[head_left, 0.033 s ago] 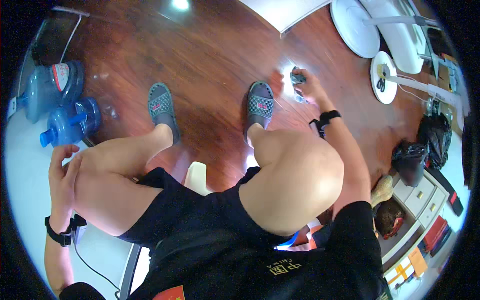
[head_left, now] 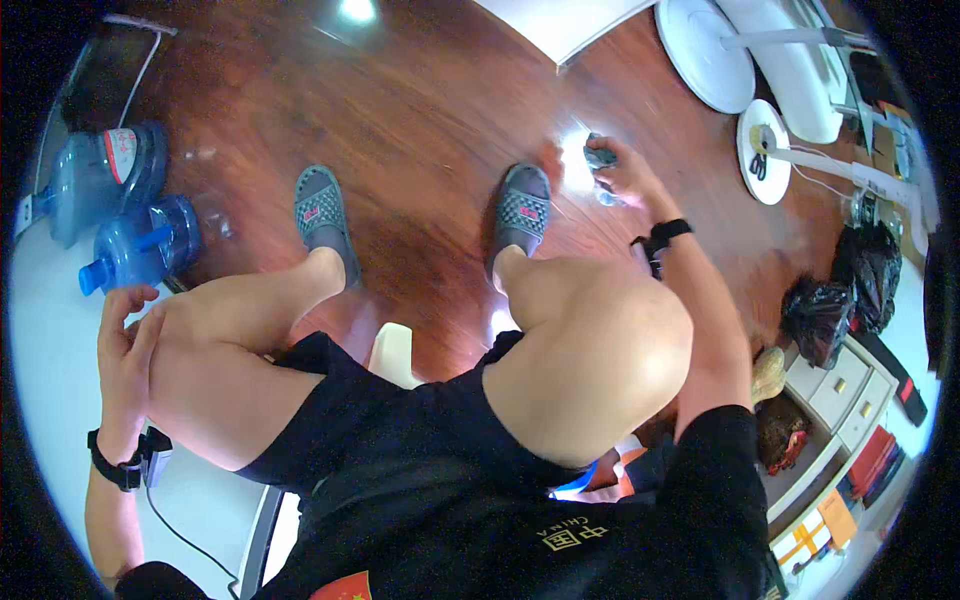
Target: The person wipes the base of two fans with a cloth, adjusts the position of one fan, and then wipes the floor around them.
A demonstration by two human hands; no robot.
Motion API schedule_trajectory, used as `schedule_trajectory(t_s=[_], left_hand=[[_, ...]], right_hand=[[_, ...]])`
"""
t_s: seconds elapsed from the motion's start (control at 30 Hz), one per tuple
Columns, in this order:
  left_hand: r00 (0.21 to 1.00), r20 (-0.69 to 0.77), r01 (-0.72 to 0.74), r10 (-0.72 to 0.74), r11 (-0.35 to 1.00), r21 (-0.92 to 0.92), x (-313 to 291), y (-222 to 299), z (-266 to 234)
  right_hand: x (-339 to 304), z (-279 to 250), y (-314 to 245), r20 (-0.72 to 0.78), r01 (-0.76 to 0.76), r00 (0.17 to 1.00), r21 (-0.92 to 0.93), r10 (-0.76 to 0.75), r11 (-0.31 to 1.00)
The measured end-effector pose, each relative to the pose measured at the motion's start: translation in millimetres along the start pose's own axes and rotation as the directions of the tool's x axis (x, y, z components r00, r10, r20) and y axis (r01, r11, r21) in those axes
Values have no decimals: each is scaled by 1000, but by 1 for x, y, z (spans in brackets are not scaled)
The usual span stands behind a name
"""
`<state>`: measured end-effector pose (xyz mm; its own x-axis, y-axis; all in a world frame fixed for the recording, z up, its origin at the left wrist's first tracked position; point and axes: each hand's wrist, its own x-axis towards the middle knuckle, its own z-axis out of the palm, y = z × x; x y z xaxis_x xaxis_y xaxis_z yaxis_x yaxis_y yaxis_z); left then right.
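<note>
Dark red wooden floor (head_left: pixel 420 110) fills the head view, glossy and open ahead of the two grey slippers (head_left: pixel 520 215). Two blue water bottles (head_left: pixel 130 250) hem in the left edge; white fan bases (head_left: pixel 705 55) and black bags (head_left: pixel 820 315) crowd the right. The right hand (head_left: pixel 625 175) reaches down beside the right slipper, fingers curled round a small grey cloth (head_left: pixel 600 158) pressed to the floor; the cloth is bunched, so its long axis cannot be told. The left hand (head_left: pixel 125 350) lies flat on the left knee, fingers loosely together, holding nothing.
</note>
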<state>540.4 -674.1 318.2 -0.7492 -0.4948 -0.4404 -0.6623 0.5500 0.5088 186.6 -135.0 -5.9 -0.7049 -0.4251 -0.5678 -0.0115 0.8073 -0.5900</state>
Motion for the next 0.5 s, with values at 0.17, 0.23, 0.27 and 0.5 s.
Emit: schedule_trajectory(t_s=[0.17,0.23,0.27,0.5], left_hand=[[999,48,-17,15,998,54,1,-8,-1],[994,9,-106,105,994,20,2,-20,3],[995,4,-98,98,995,18,1,-23,2],[998,-30,51,-54,994,-99,-8,-3,2]], right_hand=[[-41,-110,-87,215,164,972,-328,-95,930],[-41,-131,-106,124,167,984,-438,-125,883],[-34,-131,-115,70,174,985,-462,-159,870],[29,-37,-64,-202,-260,943,52,266,964]])
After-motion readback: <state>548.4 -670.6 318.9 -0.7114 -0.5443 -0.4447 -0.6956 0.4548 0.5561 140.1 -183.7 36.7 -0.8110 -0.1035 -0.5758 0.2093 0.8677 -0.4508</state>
